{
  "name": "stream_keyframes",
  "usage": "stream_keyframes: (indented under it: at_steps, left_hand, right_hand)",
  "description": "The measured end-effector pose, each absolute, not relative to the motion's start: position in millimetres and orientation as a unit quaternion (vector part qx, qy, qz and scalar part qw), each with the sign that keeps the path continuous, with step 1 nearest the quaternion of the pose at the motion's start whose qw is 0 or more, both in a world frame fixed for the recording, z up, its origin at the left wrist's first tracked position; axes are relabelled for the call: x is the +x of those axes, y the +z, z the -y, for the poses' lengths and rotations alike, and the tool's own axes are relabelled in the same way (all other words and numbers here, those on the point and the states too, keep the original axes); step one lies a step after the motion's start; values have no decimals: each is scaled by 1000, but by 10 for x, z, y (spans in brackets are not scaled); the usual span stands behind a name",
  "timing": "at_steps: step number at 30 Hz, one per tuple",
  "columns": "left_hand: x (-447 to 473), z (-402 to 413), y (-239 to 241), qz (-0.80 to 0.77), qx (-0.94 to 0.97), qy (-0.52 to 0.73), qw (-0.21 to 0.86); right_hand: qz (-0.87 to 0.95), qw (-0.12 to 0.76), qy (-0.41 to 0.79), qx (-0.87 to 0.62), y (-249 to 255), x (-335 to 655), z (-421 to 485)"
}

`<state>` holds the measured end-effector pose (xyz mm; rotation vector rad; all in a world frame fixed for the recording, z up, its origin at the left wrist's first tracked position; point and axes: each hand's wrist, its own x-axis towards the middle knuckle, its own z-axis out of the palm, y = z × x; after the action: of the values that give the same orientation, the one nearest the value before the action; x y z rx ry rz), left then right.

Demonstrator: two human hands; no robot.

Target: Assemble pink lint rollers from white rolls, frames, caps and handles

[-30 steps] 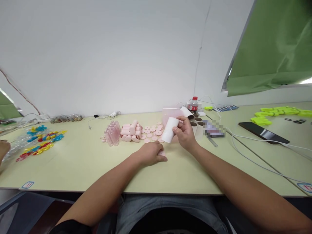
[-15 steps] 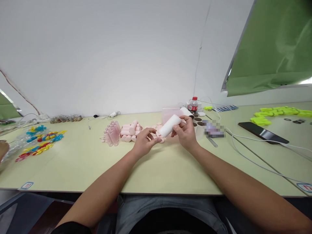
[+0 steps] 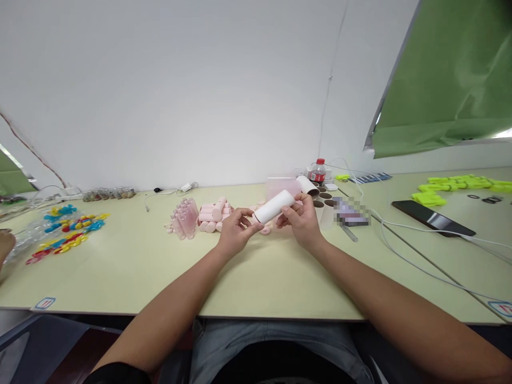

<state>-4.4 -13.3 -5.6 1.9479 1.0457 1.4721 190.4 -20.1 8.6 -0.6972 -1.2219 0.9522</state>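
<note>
A white cardboard tube (image 3: 274,207) is held tilted above the table, its lower end pointing left. My right hand (image 3: 303,220) grips it near the upper right end. At the lower end, my left hand (image 3: 237,231) pinches a pale pink round cap (image 3: 255,218) against the opening, with a thin dark gap between them. Loose pale pink caps (image 3: 264,230) lie behind and below the tube, partly hidden. To the left are stacked pink cylinders (image 3: 216,211) and a cluster of clear pink tubes (image 3: 185,218).
Open white tubes (image 3: 330,203), a cola bottle (image 3: 318,172) and a pink translucent box (image 3: 280,185) stand behind my right hand. A phone (image 3: 432,217) and white cables lie right. Colourful plastic pieces (image 3: 64,240) and another person's hand (image 3: 6,244) are far left.
The tube has shifted slightly left and down, turning a little flatter. My left fingers have closed on a pink cap, which now meets the tube's lower end.
</note>
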Motion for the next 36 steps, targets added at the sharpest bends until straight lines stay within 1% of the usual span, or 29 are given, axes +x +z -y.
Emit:
stream_keyframes:
  at_steps: [13, 17, 20, 23, 25, 27, 32, 34, 36]
  left_hand:
    - [-54, 108, -74, -384, 701, 534, 275]
    - [-53, 119, -70, -388, 714, 517, 268]
    - [-50, 147, -46, -380, 737, 507, 233]
    - [-53, 169, -27, -369, 750, 513, 196]
    - [-58, 172, -28, -363, 758, 512, 178]
    - [-61, 172, -39, -361, 767, 505, 163]
    - [-74, 176, -54, -361, 792, 476, 127]
    - [-107, 163, -21, -359, 796, 479, 84]
    - [-170, 123, 33, -381, 782, 494, 16]
  right_hand:
    - [536, 645, 445, -313, 35, 1922, 166]
    - [520, 642, 487, -283, 41, 1932, 147]
    - [509, 612, 557, -237, 87, 1922, 177]
    - [511, 532, 650, -183, 153, 1897, 258]
    - [498, 498, 694, -152, 183, 1878, 316]
    - [479, 499, 709, -135, 193, 1865, 357]
    - [481, 525, 689, -136, 162, 1871, 358]
    - [490, 532, 676, -142, 153, 1880, 343]
    - [502, 537, 661, -149, 162, 1886, 340]
